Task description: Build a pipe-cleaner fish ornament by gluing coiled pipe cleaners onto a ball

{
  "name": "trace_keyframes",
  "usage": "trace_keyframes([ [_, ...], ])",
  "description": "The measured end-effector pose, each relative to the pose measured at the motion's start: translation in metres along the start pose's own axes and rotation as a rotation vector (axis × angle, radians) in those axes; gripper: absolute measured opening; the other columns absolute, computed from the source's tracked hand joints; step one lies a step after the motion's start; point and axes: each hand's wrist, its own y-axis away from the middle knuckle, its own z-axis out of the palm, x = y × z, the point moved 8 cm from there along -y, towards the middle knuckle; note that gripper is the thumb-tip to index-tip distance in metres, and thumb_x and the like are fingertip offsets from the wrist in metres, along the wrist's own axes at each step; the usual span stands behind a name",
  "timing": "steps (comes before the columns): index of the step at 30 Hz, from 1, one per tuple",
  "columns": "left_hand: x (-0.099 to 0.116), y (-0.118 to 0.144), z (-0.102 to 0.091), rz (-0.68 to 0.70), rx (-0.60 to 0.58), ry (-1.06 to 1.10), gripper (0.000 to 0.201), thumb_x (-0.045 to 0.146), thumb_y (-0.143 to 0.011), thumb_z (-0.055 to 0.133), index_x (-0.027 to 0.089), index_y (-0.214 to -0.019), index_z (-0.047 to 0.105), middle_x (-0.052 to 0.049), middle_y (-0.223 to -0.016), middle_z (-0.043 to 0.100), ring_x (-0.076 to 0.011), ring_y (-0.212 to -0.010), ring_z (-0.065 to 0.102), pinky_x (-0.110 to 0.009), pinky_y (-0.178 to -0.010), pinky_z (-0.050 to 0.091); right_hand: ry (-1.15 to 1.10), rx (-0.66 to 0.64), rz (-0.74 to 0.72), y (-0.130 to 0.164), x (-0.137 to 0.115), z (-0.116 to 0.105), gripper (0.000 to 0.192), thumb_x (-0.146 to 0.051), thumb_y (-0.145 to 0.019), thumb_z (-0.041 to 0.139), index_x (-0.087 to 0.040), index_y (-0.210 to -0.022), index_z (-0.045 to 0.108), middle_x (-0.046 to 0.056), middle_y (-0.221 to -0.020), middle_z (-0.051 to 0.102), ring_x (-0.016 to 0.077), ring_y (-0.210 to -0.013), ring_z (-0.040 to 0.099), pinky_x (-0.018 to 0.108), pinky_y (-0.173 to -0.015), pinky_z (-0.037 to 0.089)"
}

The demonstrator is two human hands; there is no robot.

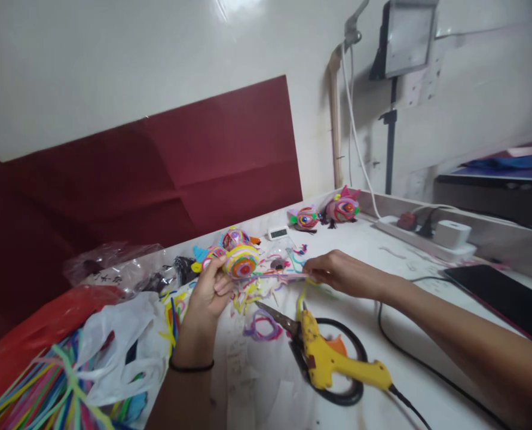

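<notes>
Fingers point(221, 280) of the left hand point(207, 292) are curled around a round ball wound from multicoloured fuzzy pipe cleaners point(241, 261), holding it up just above the white bench point(382, 251); a black band sits on that wrist. Far left of it lies a loose bundle of bright pipe cleaner stems point(46, 388), with a red plastic bag point(46, 316), a white plastic bag point(122, 346) and a clear crinkled plastic bag point(113, 266) piled behind.

From the ball a thin pinkish pipe cleaner strand point(284, 275) runs rightward to the right hand point(342, 273), whose fingertips are pinched on its end, low over the bench. Beneath the strand lie short coloured offcuts point(248, 295) and a purple looped piece point(261, 325).

Nearer the camera, a pair of black-handled scissors point(284, 319) lies partly under a yellow hot glue gun point(333, 361), whose black cord trails off to the right. Further back stand a small white digital clock point(278, 232) and two finished pipe cleaner fish figures point(329, 214) by the wall. At the right edge are a white power strip with plugs point(427, 233) and a dark flat tablet point(503, 298).
</notes>
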Motion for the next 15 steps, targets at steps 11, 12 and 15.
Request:
trace_keyframes([
  [11,0.008,0.012,0.013,0.048,-0.04,-0.184,0.025,0.016,-0.067,0.064,0.019,-0.057,0.041,0.014,-0.031,0.031,-0.0002,-0.019,0.023,-0.01,-0.024,0.018,0.012,-0.127,0.044,0.015,0.005,0.014,0.026,-0.003,-0.08,0.047,-0.016,-0.085,0.069,0.009,-0.087,0.072,0.0203,-0.078,0.064,0.028,-0.071,0.042],
  [12,0.011,0.013,0.014,0.078,-0.042,-0.192,0.023,0.016,-0.066,0.064,0.018,-0.057,0.043,0.014,-0.032,0.032,0.0001,-0.02,0.023,-0.01,-0.024,0.018,0.004,-0.155,0.061,0.021,0.0,0.014,0.023,-0.005,-0.081,0.048,-0.016,-0.083,0.069,0.008,-0.083,0.071,0.0195,-0.074,0.064,0.028,-0.068,0.042],
  [15,0.02,0.016,0.016,0.146,-0.038,-0.198,0.02,0.014,-0.061,0.067,0.017,-0.059,0.047,0.013,-0.035,0.037,0.001,-0.021,0.024,-0.01,-0.024,0.017,-0.064,-0.307,0.127,0.046,-0.019,0.026,0.013,-0.013,-0.077,0.059,-0.018,-0.084,0.067,0.006,-0.082,0.07,0.0195,-0.073,0.064,0.026,-0.063,0.043],
])
